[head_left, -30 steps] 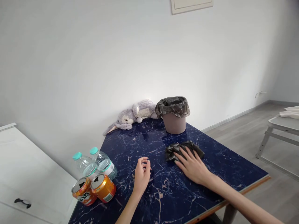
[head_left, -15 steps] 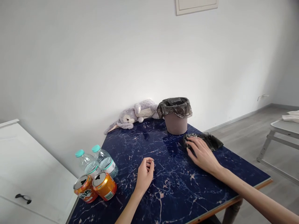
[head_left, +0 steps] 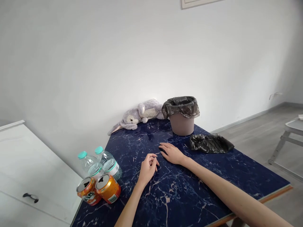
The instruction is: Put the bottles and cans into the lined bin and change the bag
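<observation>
- Hands first: our right hand [head_left: 171,153] lies palm down on the dark marble-patterned table [head_left: 189,195], fingers stretched flat and holding nothing. Our left hand [head_left: 148,165] rests just beside it at 8 o'clock, loosely curled and also empty.
- The crumpled black bag [head_left: 210,143] lies loose on the table at 2 o'clock from the right hand, near it but apart from it.
- The small bin [head_left: 181,124] stands upright at 1 o'clock, just behind the bag, with a dark liner folded over its rim.
- Handling, as we judge it: film this thin is best pinched at an edge rather than grabbed as a wad. The right hand is the nearer one. The bin looks light, so a steadying hand would keep it from sliding.
- Count: one loose bag, one lined bin and one grey plush toy [head_left: 139,115] lying against the wall at 11 o'clock.
- At 8 o'clock from the left hand, by the table's corner, are two water bottles [head_left: 109,162] with teal caps and two opened orange cans [head_left: 108,188].
- One white cabinet [head_left: 23,164] stands beyond them at 9 o'clock.
</observation>
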The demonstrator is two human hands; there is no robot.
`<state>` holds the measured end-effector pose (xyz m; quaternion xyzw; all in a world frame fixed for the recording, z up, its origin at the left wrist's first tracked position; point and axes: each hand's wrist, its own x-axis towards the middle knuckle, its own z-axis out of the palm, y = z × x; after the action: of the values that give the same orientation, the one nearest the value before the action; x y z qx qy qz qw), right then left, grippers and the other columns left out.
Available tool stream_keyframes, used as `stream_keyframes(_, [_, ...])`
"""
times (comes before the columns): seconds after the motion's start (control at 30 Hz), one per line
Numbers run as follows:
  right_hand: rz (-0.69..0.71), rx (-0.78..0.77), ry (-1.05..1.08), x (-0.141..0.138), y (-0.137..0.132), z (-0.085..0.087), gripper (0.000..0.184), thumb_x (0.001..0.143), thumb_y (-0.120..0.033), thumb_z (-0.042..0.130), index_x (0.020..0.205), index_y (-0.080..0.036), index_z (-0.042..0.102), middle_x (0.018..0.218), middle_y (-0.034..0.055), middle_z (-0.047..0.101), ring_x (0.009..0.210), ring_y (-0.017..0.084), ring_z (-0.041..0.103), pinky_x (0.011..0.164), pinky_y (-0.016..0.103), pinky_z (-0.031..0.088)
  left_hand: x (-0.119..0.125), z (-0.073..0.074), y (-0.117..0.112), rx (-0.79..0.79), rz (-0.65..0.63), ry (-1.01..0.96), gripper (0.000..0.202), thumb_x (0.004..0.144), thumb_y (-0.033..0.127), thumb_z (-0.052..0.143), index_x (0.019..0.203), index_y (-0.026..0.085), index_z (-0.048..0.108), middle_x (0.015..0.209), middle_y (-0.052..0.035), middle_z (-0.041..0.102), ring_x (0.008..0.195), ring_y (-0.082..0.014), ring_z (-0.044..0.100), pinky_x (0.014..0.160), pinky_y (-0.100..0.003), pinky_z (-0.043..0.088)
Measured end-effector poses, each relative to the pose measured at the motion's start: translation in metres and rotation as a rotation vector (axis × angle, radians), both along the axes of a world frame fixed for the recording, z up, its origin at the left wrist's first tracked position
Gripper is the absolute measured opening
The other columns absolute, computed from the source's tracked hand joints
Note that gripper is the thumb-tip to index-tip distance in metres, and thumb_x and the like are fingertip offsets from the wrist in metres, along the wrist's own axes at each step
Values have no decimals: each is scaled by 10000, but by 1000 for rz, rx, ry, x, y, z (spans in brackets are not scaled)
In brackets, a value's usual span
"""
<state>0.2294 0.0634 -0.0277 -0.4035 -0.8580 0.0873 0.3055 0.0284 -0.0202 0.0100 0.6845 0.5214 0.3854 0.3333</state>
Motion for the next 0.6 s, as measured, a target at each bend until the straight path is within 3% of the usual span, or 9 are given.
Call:
stream_keyframes(0.2, [-29,-17,3,9,-5,-9,448,1070,-321,463,1463,-144,584,1559,181,559,1460,288,522,1245,459,397,4,3,-6,19,-16,77,279,994,460,532,1071,214,639,813,-32,730,609,-156,626,597,-266,477])
stream_keyframes(0.6, [-72,-28,-15,9,-9,-1,435,1067,-306,478,1452,-126,573,1554,195,536,1438,312,536,1223,441,418,4,4,-6,105,-24,211,275,1026,441,507,1089,233,675,830,-31,766,709,-195,675,717,-299,505])
